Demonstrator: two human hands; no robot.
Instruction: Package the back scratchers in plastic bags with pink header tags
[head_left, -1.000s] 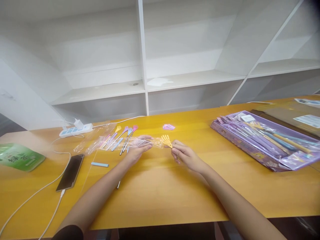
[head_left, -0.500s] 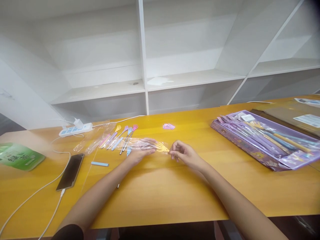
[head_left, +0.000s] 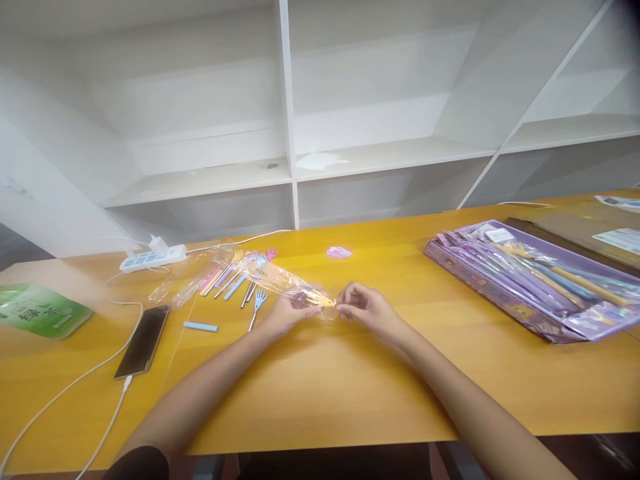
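Observation:
My left hand [head_left: 293, 313] is closed on a clear plastic sleeve [head_left: 285, 278] with a yellow hand-shaped scratcher head [head_left: 320, 299] at its right end. The sleeve stretches up and left from my fingers. My right hand [head_left: 361, 305] pinches at the tip of the yellow head; what exactly its fingers hold is too small to tell. Left of my hands lie several scratchers with pink, purple, yellow and blue heads [head_left: 261, 260]. A blue scratcher [head_left: 259, 301] rests by my left wrist, and a loose blue tube [head_left: 201, 327] lies farther left.
A purple box [head_left: 525, 320] of wrapped scratchers stands at the right, beside a cardboard box [head_left: 565, 230]. Small pink cards [head_left: 339, 253] lie at the back. On the left are a phone [head_left: 143, 342] with a cable, a power strip [head_left: 153, 259] and a green package [head_left: 45, 311].
My left hand has moved slightly right and turned, and the sleeve's far end now points up and left. The yellow head has tilted. The blue scratcher by my left wrist shows more fully.

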